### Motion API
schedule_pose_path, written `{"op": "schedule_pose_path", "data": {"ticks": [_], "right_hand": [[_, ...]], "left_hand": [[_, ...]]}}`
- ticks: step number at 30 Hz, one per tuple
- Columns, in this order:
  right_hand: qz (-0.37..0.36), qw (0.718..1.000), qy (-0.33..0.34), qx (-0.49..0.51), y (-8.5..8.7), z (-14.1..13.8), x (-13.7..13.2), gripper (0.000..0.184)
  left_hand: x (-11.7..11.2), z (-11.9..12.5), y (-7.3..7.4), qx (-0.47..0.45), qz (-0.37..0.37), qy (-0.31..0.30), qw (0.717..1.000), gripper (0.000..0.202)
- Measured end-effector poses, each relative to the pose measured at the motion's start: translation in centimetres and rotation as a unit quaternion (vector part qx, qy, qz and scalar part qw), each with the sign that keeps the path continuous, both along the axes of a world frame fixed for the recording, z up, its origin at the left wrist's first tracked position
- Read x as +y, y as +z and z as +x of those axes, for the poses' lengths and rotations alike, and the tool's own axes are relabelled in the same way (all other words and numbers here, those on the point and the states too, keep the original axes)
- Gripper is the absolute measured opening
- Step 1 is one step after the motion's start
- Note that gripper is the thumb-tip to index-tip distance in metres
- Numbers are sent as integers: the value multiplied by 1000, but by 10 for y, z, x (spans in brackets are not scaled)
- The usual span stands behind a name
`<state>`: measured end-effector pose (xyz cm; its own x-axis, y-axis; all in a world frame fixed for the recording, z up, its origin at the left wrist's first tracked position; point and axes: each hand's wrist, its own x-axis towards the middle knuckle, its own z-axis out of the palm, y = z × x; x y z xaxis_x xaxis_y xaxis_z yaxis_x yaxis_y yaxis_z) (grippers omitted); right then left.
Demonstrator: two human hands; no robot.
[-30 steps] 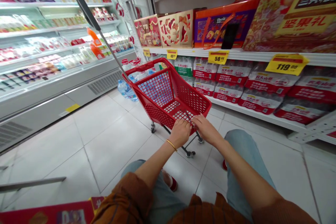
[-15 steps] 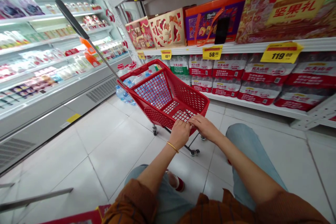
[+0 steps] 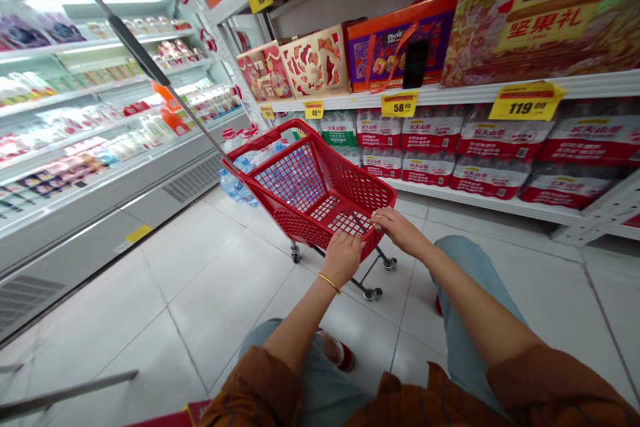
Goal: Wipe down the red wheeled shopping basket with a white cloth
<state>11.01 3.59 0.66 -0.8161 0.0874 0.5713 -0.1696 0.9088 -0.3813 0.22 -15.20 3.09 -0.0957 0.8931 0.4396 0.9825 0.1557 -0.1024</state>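
Observation:
A red plastic shopping cart (image 3: 361, 181) stands in front of me on small wheels, its basket holding no goods that I can see. My left hand (image 3: 343, 256) is closed over the near rim of the basket, with a thin gold bangle at the wrist. To its right, my right hand (image 3: 399, 229) curls its fingers over the same rim near the corner. A gap separates the two hands. Both sets of fingertips are partly hidden at the rim.
A metal pole (image 3: 193, 115) with a dark grip slants down towards the cart's handle end. Refrigerated shelves (image 3: 120, 100) line the left. On the right, a shelf carries gift boxes (image 3: 395, 53) above bottled-water packs (image 3: 493, 147). Large water bottles (image 3: 245, 170) stand behind the cart.
My right hand has moved right along the rim, away from my left hand, which stays nearly in place. The view has shifted slightly; the cart looks almost unmoved.

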Motion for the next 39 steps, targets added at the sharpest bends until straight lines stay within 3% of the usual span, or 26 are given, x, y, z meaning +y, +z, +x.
{"op": "schedule_pose_path", "data": {"ticks": [7,18,34,39], "right_hand": [[-2,1000,-8,16,4,-2,-6,25],[16,1000,3,2,3,-2,-54,32],[-11,1000,1,25,-11,-6,3,30],[-23,999,-4,49,-12,-9,6,27]], "left_hand": [[2,1,-3,12,11,12,1000,22],[0,2,-4,17,6,25,1000,20],[1,5,9,27,-1,32,999,20],[4,10,13,19,-15,59,998,29]]}}
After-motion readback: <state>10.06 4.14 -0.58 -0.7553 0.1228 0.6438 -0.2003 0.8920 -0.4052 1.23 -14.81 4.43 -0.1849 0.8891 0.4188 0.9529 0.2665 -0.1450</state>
